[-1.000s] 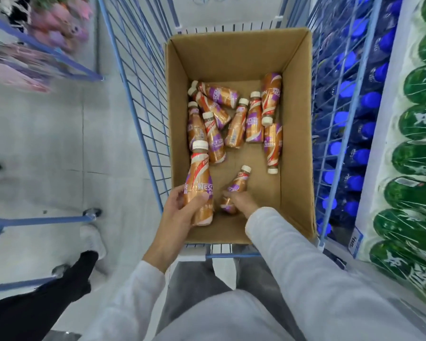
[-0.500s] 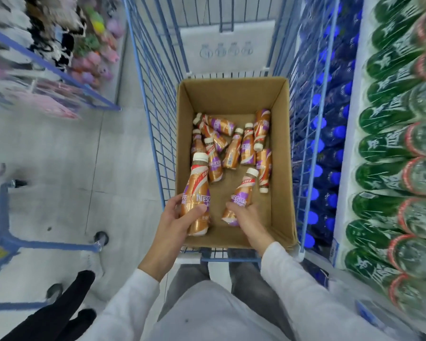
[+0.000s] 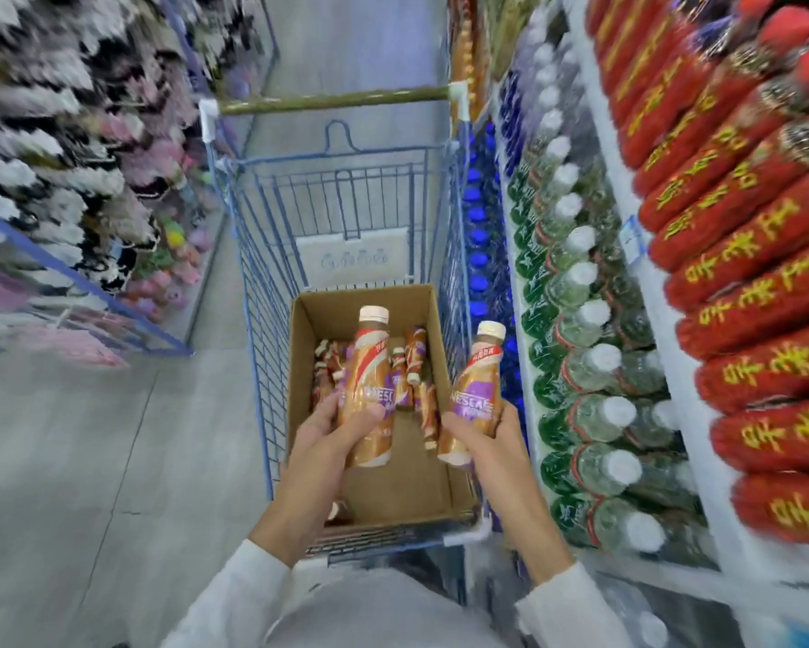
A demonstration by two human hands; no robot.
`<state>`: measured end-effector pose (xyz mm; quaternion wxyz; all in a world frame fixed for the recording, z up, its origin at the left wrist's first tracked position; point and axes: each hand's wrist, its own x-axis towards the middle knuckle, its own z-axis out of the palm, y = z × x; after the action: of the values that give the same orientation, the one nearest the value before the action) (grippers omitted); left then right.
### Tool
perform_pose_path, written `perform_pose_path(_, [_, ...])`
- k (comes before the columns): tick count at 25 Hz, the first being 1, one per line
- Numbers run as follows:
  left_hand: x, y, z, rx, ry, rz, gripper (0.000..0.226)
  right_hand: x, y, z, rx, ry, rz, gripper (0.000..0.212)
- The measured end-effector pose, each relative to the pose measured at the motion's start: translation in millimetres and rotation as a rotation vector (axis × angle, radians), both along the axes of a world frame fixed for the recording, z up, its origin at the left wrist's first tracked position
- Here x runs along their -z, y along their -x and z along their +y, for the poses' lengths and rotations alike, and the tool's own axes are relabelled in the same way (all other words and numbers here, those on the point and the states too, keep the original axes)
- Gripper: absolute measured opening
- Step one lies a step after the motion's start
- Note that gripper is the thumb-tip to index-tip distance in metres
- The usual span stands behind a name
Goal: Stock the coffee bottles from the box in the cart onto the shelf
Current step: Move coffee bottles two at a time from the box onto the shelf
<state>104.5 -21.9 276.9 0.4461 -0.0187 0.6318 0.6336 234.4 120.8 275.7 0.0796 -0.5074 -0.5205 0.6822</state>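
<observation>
Left hand (image 3: 320, 444) gripped one coffee bottle (image 3: 369, 385), right hand (image 3: 491, 449) gripped second bottle (image 3: 475, 395), both above box (image 3: 305, 362). Several loose bottles (image 3: 414, 353) lay inside; shelving apparently pending.

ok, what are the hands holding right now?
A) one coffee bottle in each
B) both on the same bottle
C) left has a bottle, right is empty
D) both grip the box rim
A: the left hand grips a coffee bottle and the right hand grips a second bottle, both caps up.
</observation>
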Motion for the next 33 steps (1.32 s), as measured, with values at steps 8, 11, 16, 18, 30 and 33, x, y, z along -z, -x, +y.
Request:
perform_pose_path(8, [-49,-50,-7,0.268,-0.261,0.131,0.062,-67,-80,-73,0.283,-0.159,0.153,0.055])
perform_pose_path(11, [-65,-82,-11,0.382,-0.311,0.117,0.064,-83,-122,-103,0.421,-0.217,0.177,0.055])
perform_pose_path(16, [-90,-153,-10,0.633,-0.385,0.082,0.05,-116,-206,-149,0.639,-0.339,0.187,0.046])
perform_pose_path(18, [-99,-188,-9,0.74,-0.401,0.074,0.058,-127,-242,-168,0.723,-0.379,0.174,0.044])
perform_pose_path(30, [-169,-475,-54,1.225,-0.575,-0.035,0.061,-197,-498,-305,1.21,-0.607,0.112,0.052])
perform_pose_path(33, [-191,-540,-67,1.304,-0.648,0.003,0.05,-219,-560,-332,1.263,-0.691,0.073,0.053])
